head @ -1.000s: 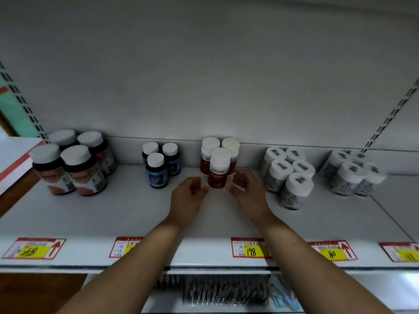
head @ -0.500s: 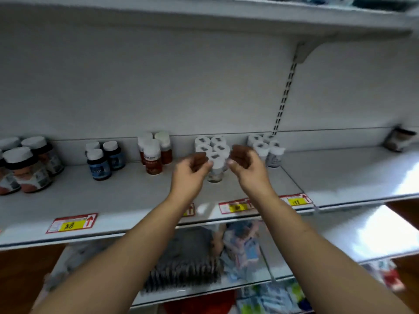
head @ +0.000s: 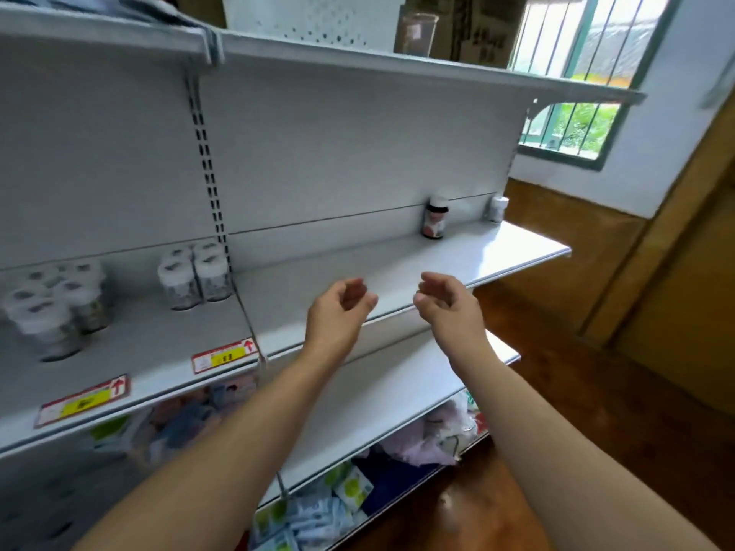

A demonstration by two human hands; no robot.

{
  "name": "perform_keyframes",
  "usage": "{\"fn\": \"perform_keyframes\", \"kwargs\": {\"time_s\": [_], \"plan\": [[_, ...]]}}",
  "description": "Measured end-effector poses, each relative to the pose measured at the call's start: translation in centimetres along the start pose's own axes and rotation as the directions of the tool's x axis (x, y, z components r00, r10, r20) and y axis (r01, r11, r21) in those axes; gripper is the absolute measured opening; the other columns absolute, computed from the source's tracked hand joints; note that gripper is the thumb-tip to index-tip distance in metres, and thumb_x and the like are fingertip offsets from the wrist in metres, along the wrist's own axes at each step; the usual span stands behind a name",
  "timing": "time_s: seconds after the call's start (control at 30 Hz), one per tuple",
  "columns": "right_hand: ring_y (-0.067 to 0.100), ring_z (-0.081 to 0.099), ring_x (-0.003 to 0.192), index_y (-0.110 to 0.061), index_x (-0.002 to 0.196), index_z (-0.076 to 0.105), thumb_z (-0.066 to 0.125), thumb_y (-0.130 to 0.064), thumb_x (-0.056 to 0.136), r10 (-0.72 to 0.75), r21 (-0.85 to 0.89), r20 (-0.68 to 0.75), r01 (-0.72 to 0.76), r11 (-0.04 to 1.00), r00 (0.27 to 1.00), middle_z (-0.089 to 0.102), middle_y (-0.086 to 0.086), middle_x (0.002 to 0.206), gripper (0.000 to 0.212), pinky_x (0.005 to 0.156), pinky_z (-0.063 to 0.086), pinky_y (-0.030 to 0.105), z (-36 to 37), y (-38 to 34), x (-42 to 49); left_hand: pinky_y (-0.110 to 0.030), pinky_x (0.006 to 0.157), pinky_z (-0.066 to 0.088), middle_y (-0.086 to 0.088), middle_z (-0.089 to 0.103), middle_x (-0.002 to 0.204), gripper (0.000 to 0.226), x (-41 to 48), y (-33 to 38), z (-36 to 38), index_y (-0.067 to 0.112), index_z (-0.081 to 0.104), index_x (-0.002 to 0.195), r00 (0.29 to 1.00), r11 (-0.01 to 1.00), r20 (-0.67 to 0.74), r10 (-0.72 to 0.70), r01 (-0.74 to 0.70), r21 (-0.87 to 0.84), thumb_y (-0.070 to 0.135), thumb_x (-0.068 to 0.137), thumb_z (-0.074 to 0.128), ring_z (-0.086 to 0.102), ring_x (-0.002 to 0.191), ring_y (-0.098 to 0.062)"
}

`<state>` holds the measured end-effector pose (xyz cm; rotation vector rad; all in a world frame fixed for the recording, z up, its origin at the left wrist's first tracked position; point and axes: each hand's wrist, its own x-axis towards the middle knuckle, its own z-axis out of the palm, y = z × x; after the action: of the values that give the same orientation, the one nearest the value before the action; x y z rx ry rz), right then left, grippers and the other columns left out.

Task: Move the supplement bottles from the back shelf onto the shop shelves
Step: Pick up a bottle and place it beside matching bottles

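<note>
Shifted rightward since earlier: left hand (head: 338,308) and right hand (head: 445,300), both loosely curled, empty, before smooth grey metal shelf (head: 517,248). Leftward stand white-capped cylindrical bottles (head: 195,276); one dark bottle (head: 434,218) upright at back wall.

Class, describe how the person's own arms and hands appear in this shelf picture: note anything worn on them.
Both forearms are bare up to the picture's edge; no sleeves show. The left hand and right hand wear no gloves, and no watch, bracelet or ring is visible.
</note>
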<state>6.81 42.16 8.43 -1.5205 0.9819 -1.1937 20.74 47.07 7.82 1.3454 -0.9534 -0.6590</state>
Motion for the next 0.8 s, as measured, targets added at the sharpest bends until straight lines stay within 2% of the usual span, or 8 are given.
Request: {"fn": "perform_keyframes", "kwargs": {"time_s": [0.13,0.27,0.4,0.53,0.63,0.8], "plan": [[0.013,0.058,0.097,-0.02,0.109,0.056,0.061,-0.006,0.086,0.03,-0.027,-0.067,-0.032,0.999,0.997,0.061,0.003,0.107,0.027,0.092,0.048,0.03,-6.8,3.1,4.2,-0.029,0.097,0.045,-0.013,0.064,0.115,0.033,3.6,-1.3,8.9,0.005,0.057,0.116,0.996,1.0,0.084,0.023,-0.023,-0.002,0.009,0.083,0.064,0.059,0.099,-0.015],[0.016,0.059,0.1,-0.021,0.11,0.058,0.061,-0.01,0.086,0.04,-0.038,-0.108,-0.045,0.998,0.993,0.062,0.0,0.107,0.027,0.093,0.05,0.036,-11.7,6.1,11.1,-0.032,0.097,0.047,-0.01,0.066,0.113,0.032,9.0,-3.3,16.8,0.01,0.059,0.113,0.991,0.999,0.125,0.047,-0.048,0.006,0.012,0.082,0.066,0.061,0.098,-0.014],[0.015,0.059,0.097,-0.017,0.113,0.058,0.06,-0.009,0.086,0.077,-0.031,-0.107,-0.081,0.996,0.991,0.062,0.006,0.112,0.028,0.09,0.049,0.031,-15.6,7.4,18.9,-0.035,0.097,0.048,-0.005,0.067,0.11,0.031,15.6,-3.9,23.2,0.014,0.06,0.112,0.991,0.997,0.123,0.042,-0.049,0.055,0.017,0.082,0.066,0.062,0.098,-0.015],[0.016,0.058,0.1,-0.014,0.116,0.056,0.058,-0.012,0.088,0.067,-0.036,-0.074,-0.07,0.997,0.995,0.06,0.004,0.111,0.029,0.09,0.049,0.033,-19.3,8.7,26.0,-0.033,0.096,0.048,-0.004,0.066,0.109,0.031,21.1,-3.9,28.1,0.014,0.059,0.113,0.996,0.996,0.085,0.031,-0.037,0.076,0.017,0.083,0.065,0.061,0.099,-0.014],[0.018,0.058,0.097,-0.016,0.11,0.057,0.06,-0.01,0.087,0.084,-0.013,-0.033,-0.084,0.996,0.996,0.06,0.003,0.106,0.024,0.087,0.049,0.033,-20.7,10.7,30.7,-0.031,0.095,0.047,-0.003,0.065,0.108,0.032,24.0,-4.9,30.8,0.013,0.059,0.115,0.998,0.992,0.068,0.009,-0.017,0.123,0.016,0.083,0.064,0.061,0.1,-0.015],[0.019,0.057,0.095,-0.01,0.112,0.058,0.061,-0.005,0.085,0.084,0.003,0.132,-0.085,0.996,0.988,0.061,0.006,0.107,0.028,0.084,0.047,0.033,-21.2,14.1,39.0,-0.024,0.091,0.044,-0.001,0.063,0.105,0.031,28.6,-7.1,33.9,0.012,0.059,0.113,0.992,0.982,-0.116,-0.04,0.061,0.178,0.016,0.083,0.064,0.059,0.098,-0.014]]}}
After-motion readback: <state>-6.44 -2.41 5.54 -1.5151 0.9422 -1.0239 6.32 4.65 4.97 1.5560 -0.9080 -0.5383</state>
